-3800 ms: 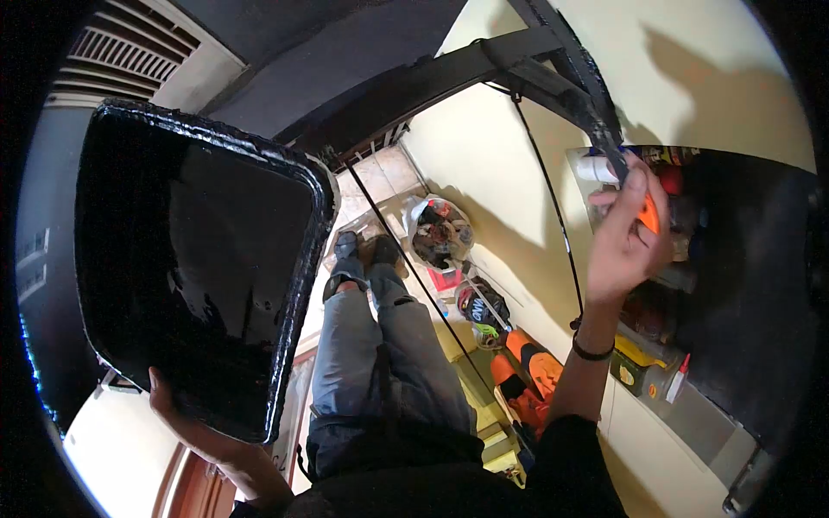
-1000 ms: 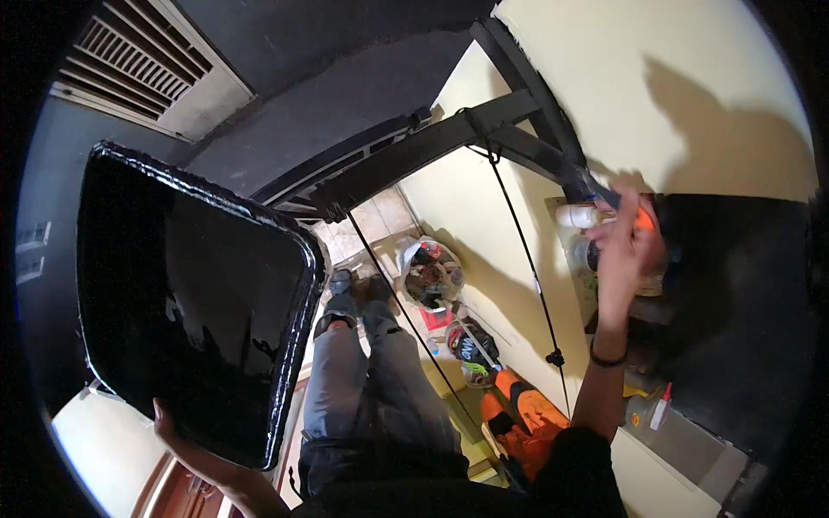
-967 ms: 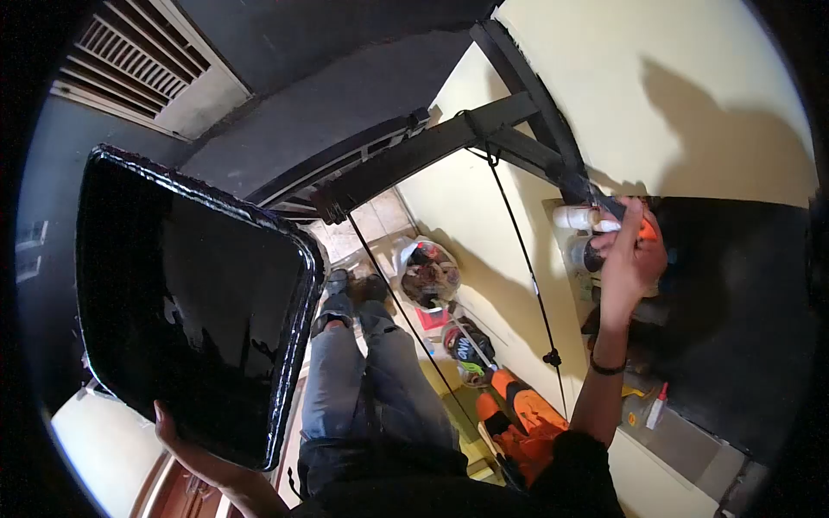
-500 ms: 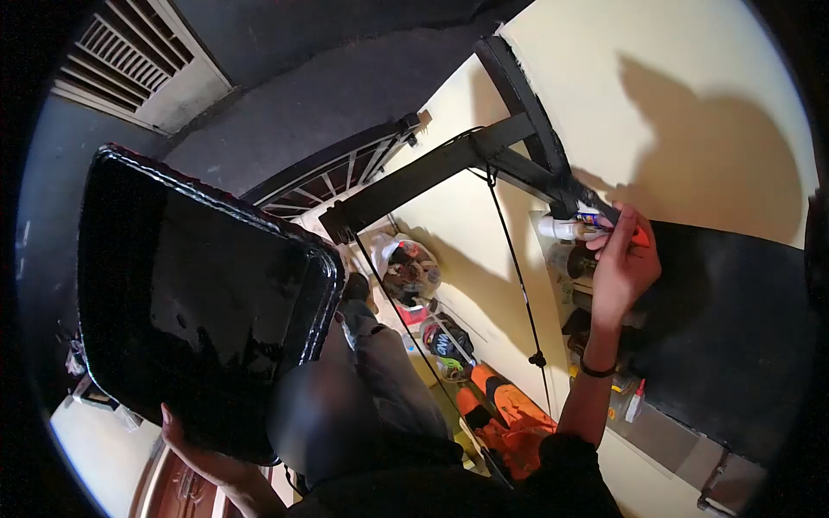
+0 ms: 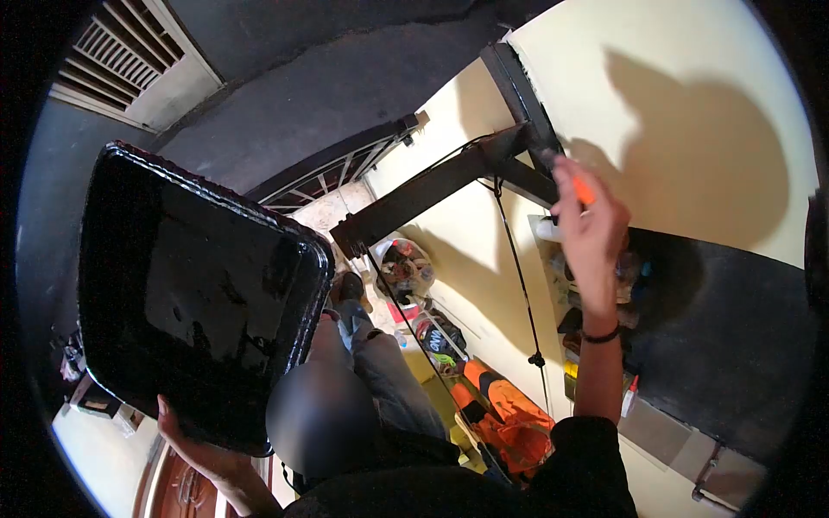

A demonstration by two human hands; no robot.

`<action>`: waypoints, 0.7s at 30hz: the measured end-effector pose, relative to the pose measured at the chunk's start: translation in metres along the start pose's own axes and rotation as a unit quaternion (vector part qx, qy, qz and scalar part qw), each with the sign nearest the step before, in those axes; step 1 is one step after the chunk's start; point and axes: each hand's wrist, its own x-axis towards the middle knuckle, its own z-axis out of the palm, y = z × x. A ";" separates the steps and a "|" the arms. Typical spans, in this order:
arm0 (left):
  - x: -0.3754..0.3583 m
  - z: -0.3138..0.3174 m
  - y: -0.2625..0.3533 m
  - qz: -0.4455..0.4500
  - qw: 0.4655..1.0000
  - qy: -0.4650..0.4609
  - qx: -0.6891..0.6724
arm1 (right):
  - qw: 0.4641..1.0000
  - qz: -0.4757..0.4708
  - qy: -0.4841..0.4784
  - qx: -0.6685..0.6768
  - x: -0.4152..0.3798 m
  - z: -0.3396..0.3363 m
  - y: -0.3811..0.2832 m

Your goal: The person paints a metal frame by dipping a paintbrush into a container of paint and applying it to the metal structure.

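My left hand (image 5: 203, 449) is closed on the lower rim of a black tray (image 5: 207, 276), which is tilted and has a glossy black coating inside. In my right hand (image 5: 591, 229) is a brush with an orange handle (image 5: 585, 191); my fingers are wrapped round it. The brush's dark end meets the black metal bracket (image 5: 423, 194) near the joint of its arm and its wall-side bar. A black cord (image 5: 518, 272) hangs from the bracket, with a knot in it.
A cream wall (image 5: 691, 112) stands behind the bracket. Below are a white bag (image 5: 402, 268) of mixed items, orange cloth (image 5: 518, 423), and a shelf with bottles (image 5: 630, 397). A dark railing (image 5: 337, 164) and a louvred door (image 5: 138, 52) lie beyond.
My right hand has moved up and left with the brush, from the bracket's lower end to its joint. The tray has shifted slightly left in my left hand.
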 end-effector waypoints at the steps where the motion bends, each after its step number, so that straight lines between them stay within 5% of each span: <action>1: -0.001 0.000 0.001 0.009 1.000 -0.026 0.010 | 0.997 0.049 -0.018 0.048 -0.005 -0.004 -0.018; 5: 0.003 -0.003 0.002 0.011 0.999 -0.012 0.033 | 0.978 0.130 0.024 0.160 0.010 -0.023 -0.033; 9: 0.007 0.007 0.005 -0.014 0.997 0.029 0.064 | 0.992 0.101 -0.033 0.065 0.019 -0.007 -0.028; 12: 0.011 0.014 0.011 -0.127 0.987 0.017 -0.092 | 0.998 0.008 -0.026 0.054 0.022 -0.010 -0.045; 14: 0.012 0.026 0.015 -0.176 0.979 0.017 -0.102 | 0.982 0.101 -0.010 0.157 0.052 -0.020 -0.058; 16: 0.012 0.037 0.017 -0.184 0.977 -0.002 -0.111 | 0.991 0.038 0.009 0.131 0.082 -0.014 -0.050; 20: 0.028 0.020 0.011 -0.175 0.976 0.004 -0.126 | 0.985 -0.048 -0.160 0.030 0.123 0.004 -0.071; 21: 0.031 0.019 0.011 -0.168 0.978 0.001 -0.122 | 0.965 -0.171 -0.190 -0.058 0.129 0.009 -0.073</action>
